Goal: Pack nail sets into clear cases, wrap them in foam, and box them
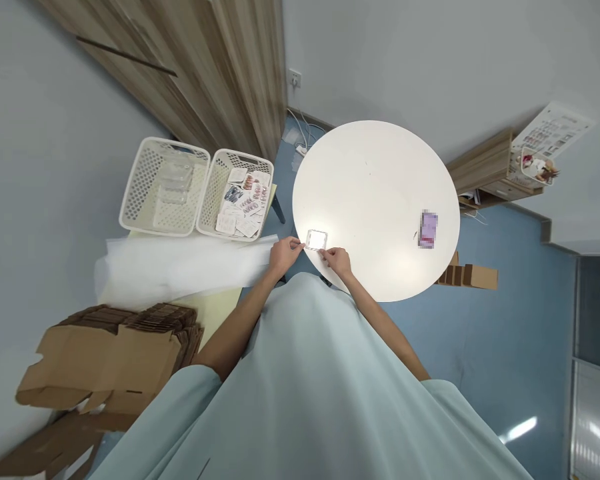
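A small clear square plastic case lies at the near edge of the round white table. My left hand pinches its left edge. My right hand holds its near right corner. Both hands grip the same case, which rests on or just above the tabletop. A small purple and white blurred item lies on the table's right side, away from both hands.
Left of the table stand two white perforated baskets: one with clear cases, one with several small packets. White foam sheet lies below them. Flattened cardboard boxes pile at lower left. More cardboard sits on the blue floor.
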`<state>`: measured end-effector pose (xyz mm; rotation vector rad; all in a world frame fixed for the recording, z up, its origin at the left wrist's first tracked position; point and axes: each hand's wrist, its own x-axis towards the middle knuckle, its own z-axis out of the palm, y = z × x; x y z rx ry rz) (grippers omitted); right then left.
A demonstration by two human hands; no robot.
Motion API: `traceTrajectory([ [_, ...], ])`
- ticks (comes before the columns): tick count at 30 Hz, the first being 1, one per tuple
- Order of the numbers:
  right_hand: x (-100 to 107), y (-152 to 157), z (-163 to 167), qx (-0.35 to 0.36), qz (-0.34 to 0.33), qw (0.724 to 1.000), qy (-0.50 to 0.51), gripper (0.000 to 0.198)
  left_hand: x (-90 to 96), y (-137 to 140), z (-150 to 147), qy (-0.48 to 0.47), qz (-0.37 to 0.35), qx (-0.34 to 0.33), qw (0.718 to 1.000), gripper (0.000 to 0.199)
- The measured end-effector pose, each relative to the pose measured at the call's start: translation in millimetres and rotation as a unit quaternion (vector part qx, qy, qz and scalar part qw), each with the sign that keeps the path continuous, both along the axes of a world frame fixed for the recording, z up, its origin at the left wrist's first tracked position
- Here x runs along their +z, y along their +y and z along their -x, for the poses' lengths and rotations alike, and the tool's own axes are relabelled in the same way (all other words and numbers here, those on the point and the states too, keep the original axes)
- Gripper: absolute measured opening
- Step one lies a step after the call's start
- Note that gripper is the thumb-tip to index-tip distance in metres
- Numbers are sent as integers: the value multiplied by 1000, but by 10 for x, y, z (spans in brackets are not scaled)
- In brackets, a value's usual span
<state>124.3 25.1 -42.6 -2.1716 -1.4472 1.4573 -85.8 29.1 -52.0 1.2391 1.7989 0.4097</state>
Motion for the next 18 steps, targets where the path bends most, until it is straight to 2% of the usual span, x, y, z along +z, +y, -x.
traceTrajectory([
  [5, 242, -125, 104, 33, -47, 997, 44, 37, 122, -424, 638, 50, -13, 79, 996, 21],
  [10, 336, -170, 301, 71, -56, 994, 63, 40, 19, -808, 1482, 187, -37, 141, 971, 39],
  [14, 359, -130, 539, 101, -53, 991, 71, 42, -168, -827, 1979, 226, -40, 93, 969, 53],
  [18, 399, -70, 768, 130, -62, 987, 69, 41, -364, -743, 2169, 246, -3, 20, 969, 53],
])
